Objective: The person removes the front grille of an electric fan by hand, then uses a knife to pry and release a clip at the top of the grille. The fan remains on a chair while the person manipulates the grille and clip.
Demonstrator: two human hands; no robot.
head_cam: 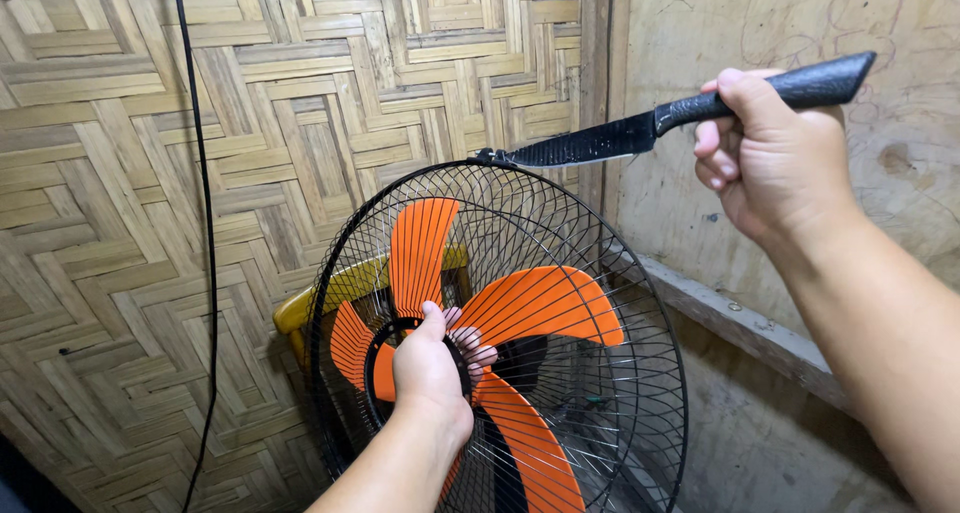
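An electric fan with orange blades (545, 301) sits behind a round black wire guard (640, 393). My left hand (432, 365) grips the centre hub of the guard, fingers hooked through the wires. My right hand (768, 158) holds a black knife (640, 133) by its textured handle, raised at the upper right. The dark blade points left and its tip touches the top of the guard's rim (487, 159). The fan's stand and motor are hidden.
A woven bamboo wall (300, 103) fills the background on the left. A black cable (205, 223) hangs down it. A plain board wall (780, 33) with a wooden ledge (740, 328) runs on the right. A yellow chair back (330, 293) shows behind the fan.
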